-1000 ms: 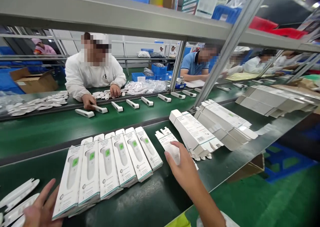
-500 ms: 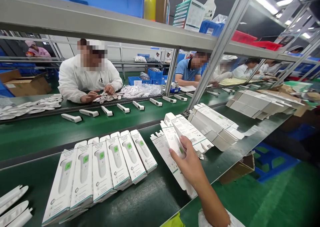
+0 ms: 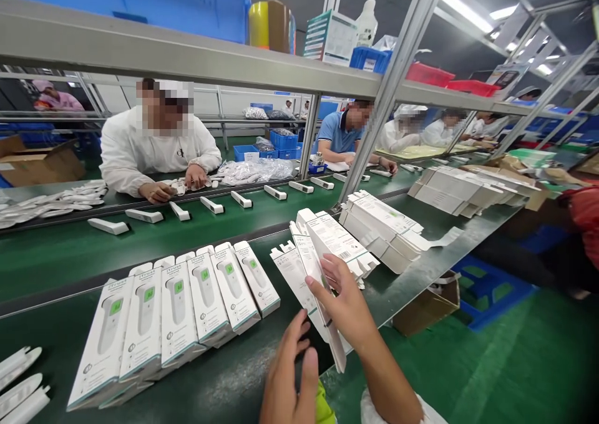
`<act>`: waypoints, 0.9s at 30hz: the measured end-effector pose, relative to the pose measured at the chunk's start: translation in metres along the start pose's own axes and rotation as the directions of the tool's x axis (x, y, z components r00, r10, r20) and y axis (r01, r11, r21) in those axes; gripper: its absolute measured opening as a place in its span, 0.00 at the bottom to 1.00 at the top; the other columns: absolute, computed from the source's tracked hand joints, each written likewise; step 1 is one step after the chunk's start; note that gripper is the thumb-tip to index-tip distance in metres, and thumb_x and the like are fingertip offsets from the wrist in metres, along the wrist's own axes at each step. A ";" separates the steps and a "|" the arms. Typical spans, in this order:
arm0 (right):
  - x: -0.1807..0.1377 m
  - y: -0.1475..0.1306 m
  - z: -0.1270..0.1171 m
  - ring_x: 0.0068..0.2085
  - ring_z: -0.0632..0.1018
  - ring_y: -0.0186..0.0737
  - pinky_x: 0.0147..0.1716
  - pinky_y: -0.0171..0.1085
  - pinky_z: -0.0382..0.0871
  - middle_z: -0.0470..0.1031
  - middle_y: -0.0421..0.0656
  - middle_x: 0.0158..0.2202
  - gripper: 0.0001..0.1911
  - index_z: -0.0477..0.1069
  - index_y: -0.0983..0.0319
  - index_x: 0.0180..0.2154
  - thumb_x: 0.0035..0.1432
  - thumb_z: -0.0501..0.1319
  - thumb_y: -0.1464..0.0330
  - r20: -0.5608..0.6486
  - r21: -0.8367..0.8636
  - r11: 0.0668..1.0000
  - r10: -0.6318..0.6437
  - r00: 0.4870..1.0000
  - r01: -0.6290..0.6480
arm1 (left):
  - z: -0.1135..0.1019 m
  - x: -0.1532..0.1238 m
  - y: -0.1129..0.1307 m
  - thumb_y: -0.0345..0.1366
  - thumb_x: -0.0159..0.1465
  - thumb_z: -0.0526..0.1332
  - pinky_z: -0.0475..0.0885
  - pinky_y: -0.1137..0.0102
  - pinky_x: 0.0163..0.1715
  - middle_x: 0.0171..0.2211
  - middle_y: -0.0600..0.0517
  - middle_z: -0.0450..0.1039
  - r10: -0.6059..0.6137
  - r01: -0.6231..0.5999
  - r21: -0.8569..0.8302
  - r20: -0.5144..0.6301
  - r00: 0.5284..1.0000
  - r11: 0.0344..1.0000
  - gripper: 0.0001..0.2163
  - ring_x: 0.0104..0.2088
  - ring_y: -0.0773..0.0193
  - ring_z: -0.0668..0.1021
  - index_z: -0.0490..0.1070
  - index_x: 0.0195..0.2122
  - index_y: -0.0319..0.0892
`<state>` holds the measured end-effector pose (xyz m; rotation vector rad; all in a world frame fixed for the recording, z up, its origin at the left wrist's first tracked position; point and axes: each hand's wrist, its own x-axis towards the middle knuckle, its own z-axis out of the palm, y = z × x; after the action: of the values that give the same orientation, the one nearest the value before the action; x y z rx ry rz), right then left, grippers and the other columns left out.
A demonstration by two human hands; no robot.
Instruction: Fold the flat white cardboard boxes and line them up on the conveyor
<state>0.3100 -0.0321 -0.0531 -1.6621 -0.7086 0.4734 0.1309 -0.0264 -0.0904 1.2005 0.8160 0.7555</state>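
Observation:
My right hand [image 3: 341,305] grips a flattened white printed carton [image 3: 311,293] by its edge and holds it tilted up over the belt. My left hand [image 3: 287,377] is raised just below that carton, fingers spread, holding nothing. To the left lies an overlapping row of white thermometer boxes [image 3: 178,312] with green-screen product pictures. Behind my right hand stands a pile of flat white cartons [image 3: 379,231]. Several white thermometers [image 3: 19,380] lie at the lower left corner.
The green belt [image 3: 243,374] runs beneath my hands. A metal shelf [image 3: 187,62] crosses above it, holding crates and bottles. Beyond it, a co-worker's hands [image 3: 173,184] work at a second belt carrying white thermometers [image 3: 107,226]. More flat cartons [image 3: 453,187] lie to the right.
My left hand has risen from the lower left corner to just below the carton. My right hand has lifted that carton upright, and the view has swung to the right.

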 end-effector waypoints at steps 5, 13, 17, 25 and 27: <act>-0.006 0.004 0.004 0.69 0.78 0.60 0.72 0.61 0.68 0.78 0.57 0.67 0.40 0.70 0.56 0.66 0.59 0.75 0.46 0.020 0.064 0.998 0.020 1.000 -0.022 | 0.038 0.037 -0.010 0.63 0.60 0.76 0.68 0.52 0.73 0.69 0.39 0.76 -0.143 0.189 -0.398 0.143 0.979 0.898 0.36 0.72 0.37 0.74 0.82 0.63 0.46; -0.002 0.016 0.000 0.73 0.75 0.61 0.74 0.63 0.65 0.77 0.59 0.68 0.40 0.68 0.57 0.65 0.59 0.76 0.47 0.025 0.138 0.989 0.053 0.998 -0.056 | 0.027 0.050 -0.020 0.57 0.56 0.80 0.76 0.50 0.65 0.50 0.39 0.88 -0.212 0.266 -0.458 0.167 0.963 0.848 0.32 0.58 0.39 0.86 0.85 0.55 0.41; -0.006 0.008 -0.011 0.73 0.74 0.58 0.75 0.60 0.65 0.75 0.57 0.70 0.39 0.66 0.54 0.65 0.61 0.76 0.48 0.022 0.188 0.982 0.012 1.000 -0.015 | 0.030 0.056 -0.028 0.57 0.60 0.78 0.78 0.50 0.63 0.52 0.37 0.87 -0.234 0.256 -0.419 0.104 0.967 0.871 0.32 0.58 0.39 0.86 0.82 0.58 0.40; -0.017 -0.010 -0.030 0.67 0.74 0.60 0.64 0.58 0.73 0.70 0.52 0.69 0.38 0.67 0.51 0.63 0.57 0.78 0.51 -0.101 0.156 0.986 -0.045 0.994 0.061 | 0.030 0.085 -0.014 0.43 0.59 0.79 0.58 0.51 0.79 0.71 0.37 0.74 -0.091 0.091 -0.152 0.004 0.996 0.984 0.27 0.77 0.36 0.66 0.83 0.59 0.41; -0.019 -0.010 -0.029 0.66 0.74 0.59 0.62 0.55 0.76 0.69 0.52 0.67 0.40 0.67 0.51 0.64 0.55 0.79 0.53 -0.089 0.173 0.984 -0.021 0.996 0.036 | 0.026 0.077 -0.010 0.41 0.59 0.79 0.51 0.49 0.81 0.76 0.36 0.66 -0.079 0.077 -0.078 -0.024 0.997 0.994 0.29 0.80 0.35 0.59 0.82 0.61 0.40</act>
<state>0.3138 -0.0650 -0.0382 -1.4967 -0.6086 0.4277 0.1929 0.0249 -0.1070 1.0858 0.8443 0.7343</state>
